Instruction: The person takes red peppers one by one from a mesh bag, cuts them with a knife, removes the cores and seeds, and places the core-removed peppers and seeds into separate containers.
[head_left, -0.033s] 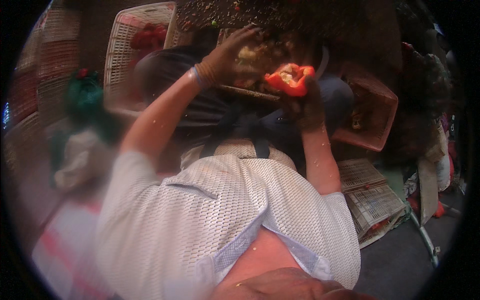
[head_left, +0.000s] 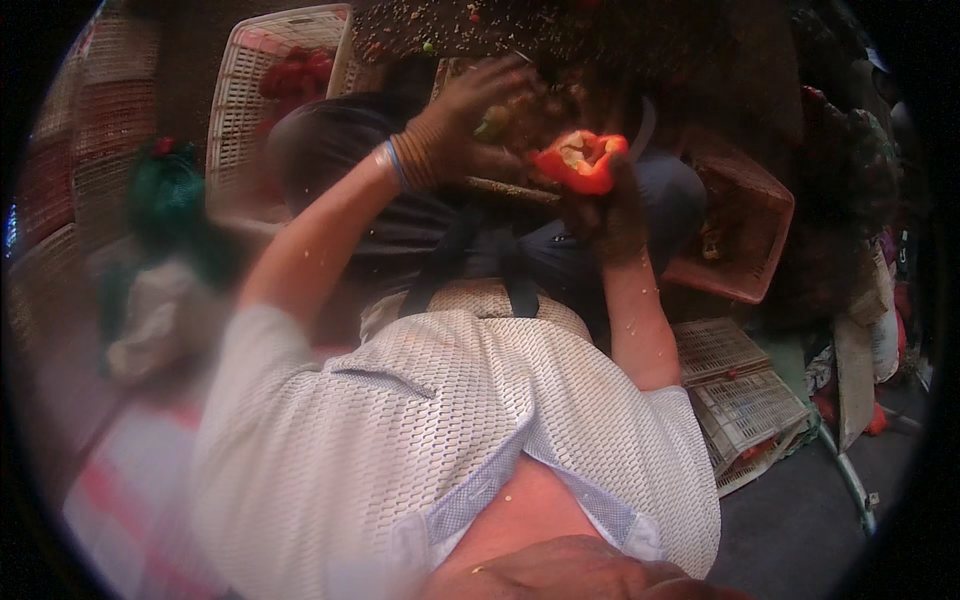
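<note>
Grasping a glossy red, cut-open bell pepper [head_left: 585,170], hollow side up, in the right hand [head_left: 610,208], by the right end of the tan-rimmed crate's [head_left: 512,190] near edge, and spreading the left hand's [head_left: 462,118] seemingly released fingers just left of it.

Head-worn left fisheye view, facing steeply down, close above the shirt [head_left: 470,390], hands [head_left: 470,115] farther off

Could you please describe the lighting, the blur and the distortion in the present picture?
Head view: the right hand looks dark, while the red pepper it holds stands out brightly; head view: haze softens the left side, including the green object; head view: fisheye lens, round black border.
</note>
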